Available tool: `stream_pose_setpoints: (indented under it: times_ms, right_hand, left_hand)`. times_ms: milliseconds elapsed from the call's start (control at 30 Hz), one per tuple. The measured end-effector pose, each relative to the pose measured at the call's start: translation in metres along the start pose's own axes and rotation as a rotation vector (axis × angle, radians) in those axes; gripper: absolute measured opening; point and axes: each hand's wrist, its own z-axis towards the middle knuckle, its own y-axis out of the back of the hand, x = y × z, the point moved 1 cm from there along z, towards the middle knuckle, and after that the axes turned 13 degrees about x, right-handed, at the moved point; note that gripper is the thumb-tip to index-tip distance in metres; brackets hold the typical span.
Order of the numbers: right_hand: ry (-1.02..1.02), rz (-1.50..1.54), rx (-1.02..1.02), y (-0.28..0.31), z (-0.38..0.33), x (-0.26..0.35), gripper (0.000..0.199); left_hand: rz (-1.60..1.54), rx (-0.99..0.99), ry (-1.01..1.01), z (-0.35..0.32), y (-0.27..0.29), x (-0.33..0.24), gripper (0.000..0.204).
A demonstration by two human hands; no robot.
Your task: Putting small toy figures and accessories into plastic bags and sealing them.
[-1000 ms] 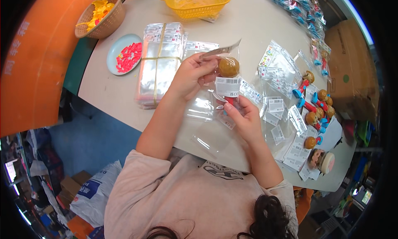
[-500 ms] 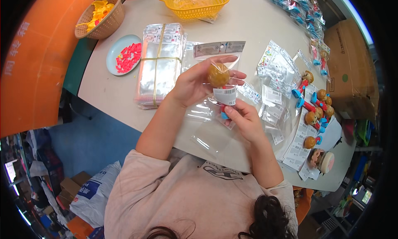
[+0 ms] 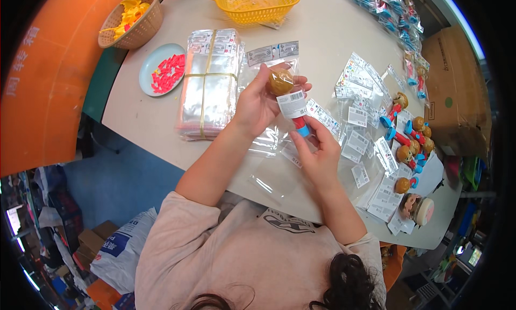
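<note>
My left hand (image 3: 251,107) is closed round a small toy (image 3: 280,82) with a round golden-brown head, a red body and a blue end. The toy is in a clear plastic bag with a printed header strip (image 3: 272,53), and tilts with its head toward the upper left. A white barcode label (image 3: 292,104) lies across its middle. Below it, my right hand (image 3: 322,154) pinches the blue end between thumb and fingers. Loose clear bags (image 3: 269,186) lie on the table under my hands. Beside my right hand are sheets of barcode labels (image 3: 355,146).
A banded stack of clear bags (image 3: 207,100) stands left of my hands, beside a plate (image 3: 144,81) of pink pieces. Two baskets, tan (image 3: 148,27) and yellow (image 3: 258,15), sit at the back. On the right are several unbagged toys (image 3: 402,154), a jar (image 3: 424,210) and a cardboard box (image 3: 457,89).
The bagged toy has tilted, its blue end swinging right and its label turning more into view. The header strip has shifted left and down. My right hand has moved slightly right.
</note>
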Motion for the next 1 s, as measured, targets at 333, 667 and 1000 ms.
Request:
stream_pose_setpoints:
  times_ms: [333, 667, 1000]
  right_hand:
    - [-0.07, 0.483, 0.03, -0.009, 0.0, -0.002, 0.044]
    - [-0.163, 0.519, -0.005, 0.001, -0.001, 0.006, 0.062]
    - [-0.376, 0.689, 0.291, 0.028, 0.014, 0.014, 0.049]
  left_hand:
    - [-0.104, 0.093, -0.05, 0.001, -0.002, 0.003, 0.059]
    - [0.209, -0.03, -0.088, 0.0, 0.012, -0.01, 0.04]
    - [0.033, 0.049, 0.002, 0.003, 0.002, 0.008, 0.043]
